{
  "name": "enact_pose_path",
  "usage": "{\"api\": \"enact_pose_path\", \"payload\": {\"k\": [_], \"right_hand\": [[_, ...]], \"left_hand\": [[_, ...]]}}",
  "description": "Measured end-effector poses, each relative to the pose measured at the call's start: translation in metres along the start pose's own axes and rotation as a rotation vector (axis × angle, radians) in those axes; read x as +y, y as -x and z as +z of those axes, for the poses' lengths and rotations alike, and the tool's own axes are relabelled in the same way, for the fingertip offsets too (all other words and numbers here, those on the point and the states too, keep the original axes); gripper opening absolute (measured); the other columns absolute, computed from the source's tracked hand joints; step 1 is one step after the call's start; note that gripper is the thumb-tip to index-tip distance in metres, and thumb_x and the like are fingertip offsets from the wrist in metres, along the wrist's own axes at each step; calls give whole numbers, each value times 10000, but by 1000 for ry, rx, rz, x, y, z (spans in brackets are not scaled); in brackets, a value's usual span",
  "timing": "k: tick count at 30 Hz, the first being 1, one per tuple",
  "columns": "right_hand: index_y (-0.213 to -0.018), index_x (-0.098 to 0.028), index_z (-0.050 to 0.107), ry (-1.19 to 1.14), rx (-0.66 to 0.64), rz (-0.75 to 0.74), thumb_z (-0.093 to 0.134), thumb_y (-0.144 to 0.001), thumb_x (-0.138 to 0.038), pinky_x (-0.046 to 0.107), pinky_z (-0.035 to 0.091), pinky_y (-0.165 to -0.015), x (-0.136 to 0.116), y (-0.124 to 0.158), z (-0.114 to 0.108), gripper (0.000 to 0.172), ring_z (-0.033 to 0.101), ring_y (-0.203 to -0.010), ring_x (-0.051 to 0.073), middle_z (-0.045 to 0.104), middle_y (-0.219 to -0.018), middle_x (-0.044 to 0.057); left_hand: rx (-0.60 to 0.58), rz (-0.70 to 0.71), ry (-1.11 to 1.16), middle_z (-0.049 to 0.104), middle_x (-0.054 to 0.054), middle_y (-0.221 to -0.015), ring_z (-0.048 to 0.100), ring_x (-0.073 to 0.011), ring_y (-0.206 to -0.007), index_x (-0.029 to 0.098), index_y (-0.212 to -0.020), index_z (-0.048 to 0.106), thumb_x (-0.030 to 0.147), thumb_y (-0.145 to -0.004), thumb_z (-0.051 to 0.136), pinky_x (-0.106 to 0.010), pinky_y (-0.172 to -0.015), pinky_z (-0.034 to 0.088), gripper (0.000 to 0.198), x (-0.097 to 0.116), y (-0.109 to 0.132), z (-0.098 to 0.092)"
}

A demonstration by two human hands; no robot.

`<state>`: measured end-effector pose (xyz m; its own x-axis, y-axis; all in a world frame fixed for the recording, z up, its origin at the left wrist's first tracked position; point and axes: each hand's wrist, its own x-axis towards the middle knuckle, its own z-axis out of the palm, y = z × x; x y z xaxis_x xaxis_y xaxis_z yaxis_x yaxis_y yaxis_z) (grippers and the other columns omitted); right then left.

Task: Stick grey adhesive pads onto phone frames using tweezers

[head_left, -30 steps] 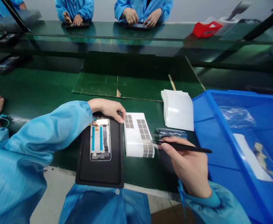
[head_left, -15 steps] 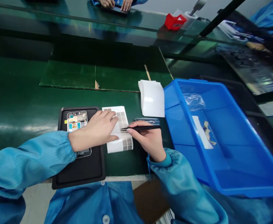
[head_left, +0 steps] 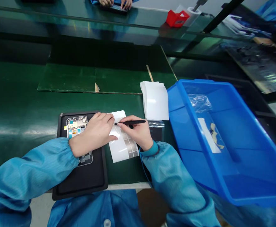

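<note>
My left hand point(head_left: 97, 130) lies across a white sheet of grey square stickers point(head_left: 121, 151), thumb spread and fingers stretched over its upper left part. In my right hand point(head_left: 139, 134) is a pair of black tweezers point(head_left: 136, 122), pinched between thumb and fingers. Their tips point left to the sheet, close by my left fingertips; whether they grip a sticker is too small to tell. Under my left wrist, partly hidden, is an opened phone point(head_left: 77, 122) with its inner boards bare. It rests on a black tray point(head_left: 90, 178).
A large blue bin point(head_left: 222, 186) stands at the right, with clear plastic film point(head_left: 200, 102) and scraps inside. Beside it lies a stack of white sheets point(head_left: 156, 101). A clear-topped packet point(head_left: 157, 127) is partly behind my right hand. Across the bench are another person's hands point(head_left: 115, 3).
My right hand and the tweezers have moved left and up along the sheet, close to my left fingers. The sheet has turned slightly, its lower end shifting right. The view has shifted a little.
</note>
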<state>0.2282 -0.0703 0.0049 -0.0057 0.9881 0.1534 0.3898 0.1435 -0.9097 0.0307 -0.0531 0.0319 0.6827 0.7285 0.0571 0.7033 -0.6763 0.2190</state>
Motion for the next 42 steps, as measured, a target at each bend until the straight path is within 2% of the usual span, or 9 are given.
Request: {"api": "enact_pose_path", "payload": {"k": [7,18,28,33,36,39,42], "right_hand": [[-793,-211,727,55,-18,-100,794,-772,-265,312,613,-649,-1,1,-1,89,720,-701,190,762,-788,31],[-805,-221,722,95,-35,-121,783,-799,-287,326,625,-655,-2,1,-3,90,726,-709,198,764,-800,35],[-806,-227,732,110,-29,-87,792,-794,-299,335,618,-668,3,3,-2,95,722,-715,202,766,-801,32],[-805,-223,743,9,11,-28,825,-759,-310,344,609,-699,3,2,-4,127,721,-744,207,764,-806,33],[-792,-222,740,-82,69,-19,838,-743,-322,356,616,-716,-6,2,-9,148,727,-745,209,760,-786,30],[-784,-226,742,-99,122,-35,847,-734,-333,361,619,-706,-21,4,-15,158,727,-740,211,759,-783,30],[-774,-229,743,-93,115,-72,857,-726,-351,373,620,-723,-38,12,-17,173,727,-746,217,758,-787,34]], "left_hand": [[32,19,7,663,-134,-1186,616,-305,-1055,94,-1071,665,508,-758,803,-409,-910,423,537,0,-1,2],[66,33,17,663,-130,-1124,614,-284,-1005,100,-1048,660,504,-753,806,-401,-882,407,521,-1,0,4],[45,42,-5,665,-124,-1122,607,-275,-999,108,-1048,657,523,-774,781,-391,-885,395,513,-2,0,4],[4,31,5,663,-136,-1143,611,-292,-1027,107,-1049,661,531,-780,771,-408,-892,409,514,-1,-2,3],[-37,22,58,639,-160,-1227,604,-311,-1094,100,-1109,652,545,-771,772,-420,-928,414,573,-2,-1,-4],[-13,18,169,575,-156,-1366,555,-322,-1221,128,-1242,608,517,-793,761,-426,-988,411,613,-4,5,-20],[25,-39,352,628,-90,-1290,577,-278,-1191,199,-1202,649,419,-861,715,-416,-980,439,411,-6,16,-42]]}}
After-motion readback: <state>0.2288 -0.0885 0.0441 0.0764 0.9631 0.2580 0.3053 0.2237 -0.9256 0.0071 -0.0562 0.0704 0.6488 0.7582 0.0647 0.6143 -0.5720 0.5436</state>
